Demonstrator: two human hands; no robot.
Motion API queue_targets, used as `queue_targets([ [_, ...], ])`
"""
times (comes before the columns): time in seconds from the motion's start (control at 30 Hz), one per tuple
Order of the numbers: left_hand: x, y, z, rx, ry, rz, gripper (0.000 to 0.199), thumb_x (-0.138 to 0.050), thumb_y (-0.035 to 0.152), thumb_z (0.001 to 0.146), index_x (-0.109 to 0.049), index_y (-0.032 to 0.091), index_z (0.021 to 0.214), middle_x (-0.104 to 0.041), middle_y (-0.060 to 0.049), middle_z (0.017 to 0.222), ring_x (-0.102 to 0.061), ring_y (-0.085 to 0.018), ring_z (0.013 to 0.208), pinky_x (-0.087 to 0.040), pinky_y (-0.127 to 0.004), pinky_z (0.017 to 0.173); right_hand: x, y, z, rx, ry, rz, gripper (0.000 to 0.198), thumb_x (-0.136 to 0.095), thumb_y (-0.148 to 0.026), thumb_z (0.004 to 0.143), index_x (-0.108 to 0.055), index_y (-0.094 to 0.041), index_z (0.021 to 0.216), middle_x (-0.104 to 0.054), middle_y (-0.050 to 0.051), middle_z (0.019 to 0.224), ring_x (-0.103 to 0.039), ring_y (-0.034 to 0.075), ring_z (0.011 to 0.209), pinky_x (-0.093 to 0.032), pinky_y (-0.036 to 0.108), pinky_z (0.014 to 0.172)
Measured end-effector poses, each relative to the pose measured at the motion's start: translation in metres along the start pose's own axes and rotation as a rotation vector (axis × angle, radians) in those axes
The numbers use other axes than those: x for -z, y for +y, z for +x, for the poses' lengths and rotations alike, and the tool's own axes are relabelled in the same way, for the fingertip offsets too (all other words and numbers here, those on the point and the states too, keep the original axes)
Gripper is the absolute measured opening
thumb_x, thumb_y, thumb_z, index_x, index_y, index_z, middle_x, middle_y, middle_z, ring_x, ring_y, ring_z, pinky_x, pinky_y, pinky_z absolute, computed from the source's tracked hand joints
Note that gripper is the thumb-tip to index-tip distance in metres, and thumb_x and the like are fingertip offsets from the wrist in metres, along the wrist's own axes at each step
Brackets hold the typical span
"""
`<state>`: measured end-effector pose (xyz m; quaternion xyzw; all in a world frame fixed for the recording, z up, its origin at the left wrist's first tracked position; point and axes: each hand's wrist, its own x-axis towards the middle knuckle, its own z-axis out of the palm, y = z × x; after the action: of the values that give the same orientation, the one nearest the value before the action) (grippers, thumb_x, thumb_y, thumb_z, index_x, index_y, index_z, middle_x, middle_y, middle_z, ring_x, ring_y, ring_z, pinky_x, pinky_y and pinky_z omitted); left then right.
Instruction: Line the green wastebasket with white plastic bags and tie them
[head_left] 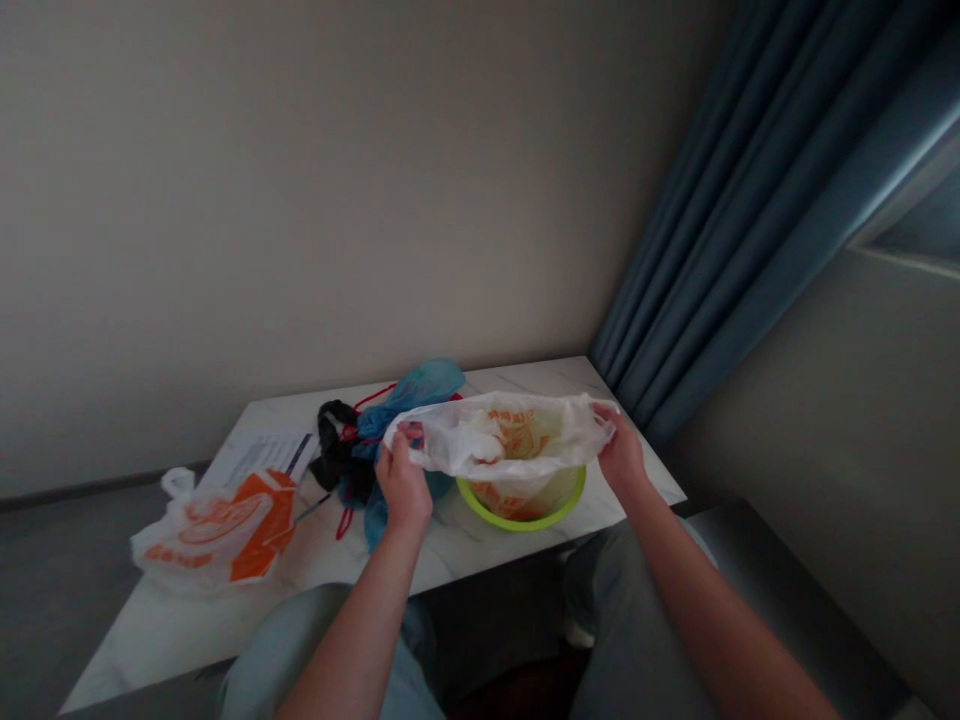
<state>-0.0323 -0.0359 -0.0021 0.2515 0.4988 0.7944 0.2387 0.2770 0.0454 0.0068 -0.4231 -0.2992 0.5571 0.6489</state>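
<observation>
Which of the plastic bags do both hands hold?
The white bag stretched between left hand and right hand, above the green rim. The other white bag (far left), blue bag and black bag lie unheld.

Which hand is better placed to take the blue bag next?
Likely the left hand: it is nearer the blue bag, while the right hand holds the open bag by its opposite end. But the left also holds it.

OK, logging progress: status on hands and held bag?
Left hand, right hand: gripping mouth of white plastic bag. Bag hangs into green-rimmed basket. Blue plastic bag beside left hand.
</observation>
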Motion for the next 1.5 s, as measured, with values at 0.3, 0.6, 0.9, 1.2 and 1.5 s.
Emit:
queue_targets([
  [0.3, -0.013, 0.022, 0.003, 0.197, 0.058, -0.440, 0.023, -0.062, 0.041, 0.086, -0.069, 0.019, 0.091, -0.063, -0.006, 0.127, -0.054, -0.020, 0.121, -0.040, -0.038, 0.107, 0.000, -0.014, 0.007, -0.151, 0.000, 0.449, 0.009, -0.054, -0.027, 0.089, -0.060, -0.024, 0.096, -0.072, 0.000, 0.095, -0.070, 0.015, 0.088, -0.057, 0.032, 0.083],
  [0.6, -0.009, 0.027, -0.014, -0.183, -0.260, 0.089, 0.060, -0.066, 0.041, 0.087, -0.042, 0.027, 0.141, -0.051, -0.011, 0.145, -0.048, -0.024, 0.135, -0.029, -0.040, 0.118, -0.010, -0.002, -0.006, 0.086, 0.028, 0.081, 0.089, -0.071, -0.022, 0.073, -0.025, -0.035, 0.148, -0.065, -0.003, 0.109, -0.065, 0.012, 0.087, -0.053, 0.029, 0.085],
  [0.9, -0.018, 0.021, -0.044, -0.292, -0.361, 0.256, 0.058, -0.056, 0.040, 0.093, -0.036, 0.022, 0.145, -0.044, -0.016, 0.149, -0.036, -0.027, 0.143, -0.026, -0.045, 0.120, -0.010, 0.008, -0.027, 0.557, -0.088, -0.903, 0.078, -0.047, -0.014, 0.082, -0.023, -0.022, 0.156, -0.060, 0.012, 0.120, -0.059, 0.025, 0.104, -0.045, 0.045, 0.099],
  [1.2, -0.025, 0.020, -0.074, -0.580, -0.814, 0.562, 0.042, -0.047, 0.018, 0.092, -0.053, 0.022, 0.133, -0.060, -0.013, 0.132, -0.049, -0.027, 0.133, -0.034, -0.050, 0.116, -0.040, 0.015, -0.054, 0.747, -0.578, -0.947, 0.040, -0.043, -0.009, 0.086, -0.059, -0.021, 0.121, -0.054, 0.011, 0.138, -0.044, 0.027, 0.131, -0.033, 0.048, 0.113],
  [1.5, -0.039, 0.018, -0.084, -0.477, -1.023, 0.600, 0.037, -0.045, 0.019, 0.091, -0.051, 0.018, 0.128, -0.065, -0.015, 0.118, -0.062, -0.027, 0.111, -0.049, -0.046, 0.096, -0.044, 0.024, -0.065, 0.368, -0.650, -0.750, 0.019, -0.039, -0.038, 0.100, -0.048, -0.024, 0.090, -0.057, 0.003, 0.085, -0.054, 0.019, 0.079, -0.045, 0.031, 0.075],
])
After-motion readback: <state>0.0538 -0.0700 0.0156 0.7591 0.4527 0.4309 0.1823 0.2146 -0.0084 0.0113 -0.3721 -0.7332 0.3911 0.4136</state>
